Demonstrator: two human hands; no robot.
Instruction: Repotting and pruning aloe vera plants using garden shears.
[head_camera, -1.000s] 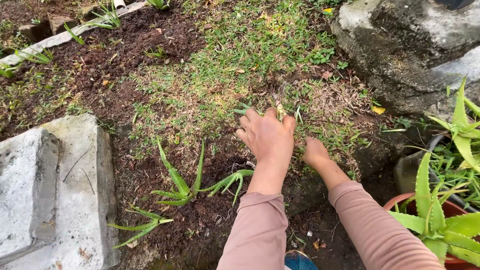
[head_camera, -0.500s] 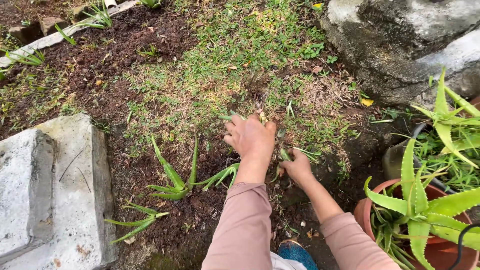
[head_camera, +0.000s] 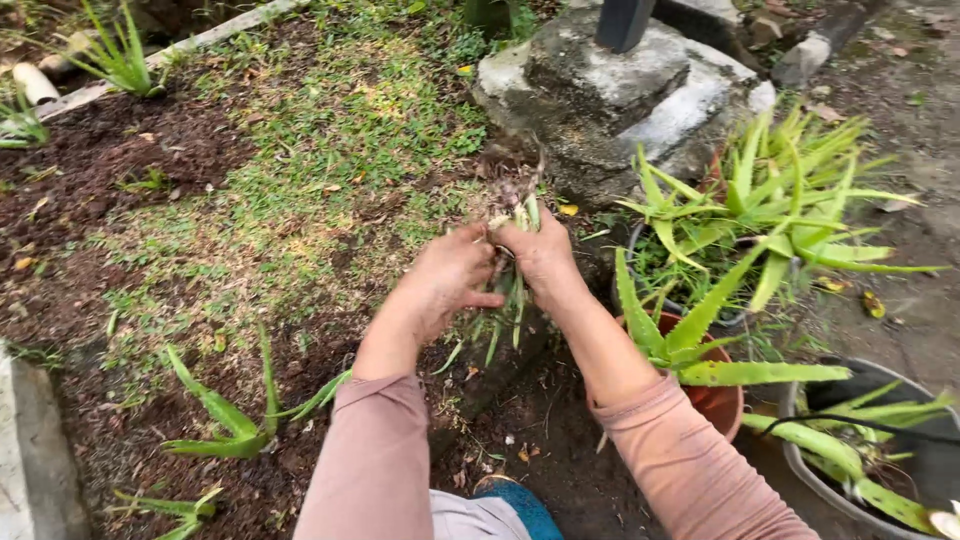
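Both hands up off the ground here, meeting over the dark soil patch (head_camera: 560, 440). Left hand (head_camera: 450, 280) dirty, fingers curled in around a clump of pulled weeds (head_camera: 515, 250), thumb poking out toward the right. Right hand (head_camera: 545, 255) closed on the same clump from the other side, knuckles up, gripping near the top. So: two fists wrapped on one bundle, touching or nearly touching each other.

Clump itself held upside down, tangled brown roots (head_camera: 515, 180) with bits of dirt sticking up above the hands, pale green blades hanging below between the wrists. Off the ground entirely, hovering in front of the stone block (head_camera: 610, 90).

Around it:
- small aloe plant (head_camera: 240, 420) rooted in the soil, down left of the left forearm, well apart from the hands
- another tiny one (head_camera: 170, 505) at the bottom left edge
- terracotta pot (head_camera: 720, 405) with a big aloe just beside the right forearm, leaves nearly brushing the sleeve
- dark round pot (head_camera: 870, 480) with more aloe at the bottom right
- patchy grass (head_camera: 330, 130) beyond the hands, running up toward the top
- pink long sleeves (head_camera: 375, 460) on both arms

Can't tell how tight the grip is.
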